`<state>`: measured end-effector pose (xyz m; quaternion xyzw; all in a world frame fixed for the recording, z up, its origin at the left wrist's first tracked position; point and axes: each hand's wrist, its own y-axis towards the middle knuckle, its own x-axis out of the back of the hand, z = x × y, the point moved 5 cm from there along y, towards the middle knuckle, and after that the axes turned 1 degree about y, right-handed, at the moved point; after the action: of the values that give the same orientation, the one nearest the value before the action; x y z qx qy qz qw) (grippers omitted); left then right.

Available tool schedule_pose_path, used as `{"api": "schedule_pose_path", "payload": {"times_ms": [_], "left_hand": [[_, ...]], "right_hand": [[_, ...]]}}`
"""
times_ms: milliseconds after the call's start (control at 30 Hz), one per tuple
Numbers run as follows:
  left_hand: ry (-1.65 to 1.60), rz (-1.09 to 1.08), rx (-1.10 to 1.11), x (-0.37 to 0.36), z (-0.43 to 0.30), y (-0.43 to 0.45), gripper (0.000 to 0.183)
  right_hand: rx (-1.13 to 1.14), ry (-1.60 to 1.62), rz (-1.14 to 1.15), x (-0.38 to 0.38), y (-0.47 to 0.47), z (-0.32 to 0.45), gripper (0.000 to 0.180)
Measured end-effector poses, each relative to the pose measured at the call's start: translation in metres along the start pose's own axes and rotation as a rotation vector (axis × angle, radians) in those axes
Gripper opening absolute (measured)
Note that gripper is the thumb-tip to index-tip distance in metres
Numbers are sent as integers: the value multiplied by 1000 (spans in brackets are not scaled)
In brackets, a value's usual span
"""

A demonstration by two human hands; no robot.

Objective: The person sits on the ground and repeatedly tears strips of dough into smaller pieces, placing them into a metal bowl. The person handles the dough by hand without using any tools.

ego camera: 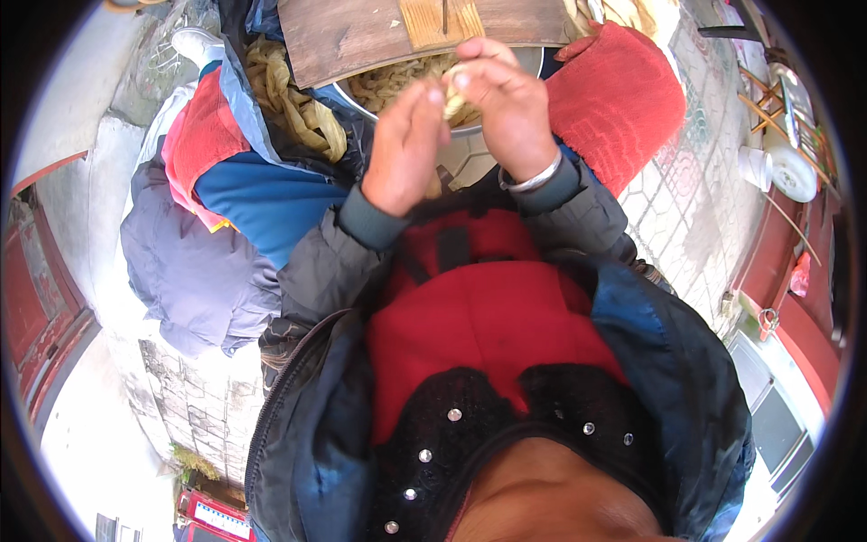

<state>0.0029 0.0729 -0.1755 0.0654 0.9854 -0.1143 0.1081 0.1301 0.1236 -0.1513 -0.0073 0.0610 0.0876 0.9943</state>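
My left hand (413,139) and my right hand (511,108) are raised over a metal basin (359,103). Between the fingertips of both hands is a small pale yellow twisted piece (455,101), partly hidden and blurred. The basin holds a heap of similar yellowish strips (389,85). A wooden board (345,34) lies across the basin's far side, with an upright thin metal piece (445,17) at a lighter wood block (427,24) on it. A metal bangle circles my right wrist.
Left of the basin, a dark plastic bag (237,88) holds long yellowish strips (322,129). A red towel (616,108) lies at the right. A person's shoe (196,44) shows at upper left. White buckets (755,168) stand far right on the paving.
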Motion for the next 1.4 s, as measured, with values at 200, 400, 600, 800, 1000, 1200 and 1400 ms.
{"api": "schedule_pose_path", "payload": {"times_ms": [200, 400, 600, 800, 1000, 1200, 1400], "left_hand": [[520, -124, -339, 3, -15, -16, 21], [1128, -154, -425, 6, -36, -18, 23], [1090, -87, -398, 9, -30, -9, 17], [534, 209, -151, 37, -16, -2, 15], [800, 194, -224, 24, -27, -2, 17], [407, 391, 53, 15, -15, -1, 20], [213, 366, -34, 16, -23, 21, 20]], "right_hand": [[-187, 411, 151, 7, 9, -15, 25], [-103, -391, 486, 14, 13, 15, 28], [189, -895, 596, 13, 3, 24, 24], [389, -957, 710, 21, 4, 21, 21], [709, -1050, 569, -2, 5, 51, 22], [461, -1179, 911, 0, 1, 44, 19], [-41, -681, 713, 23, 17, 34, 17]]}}
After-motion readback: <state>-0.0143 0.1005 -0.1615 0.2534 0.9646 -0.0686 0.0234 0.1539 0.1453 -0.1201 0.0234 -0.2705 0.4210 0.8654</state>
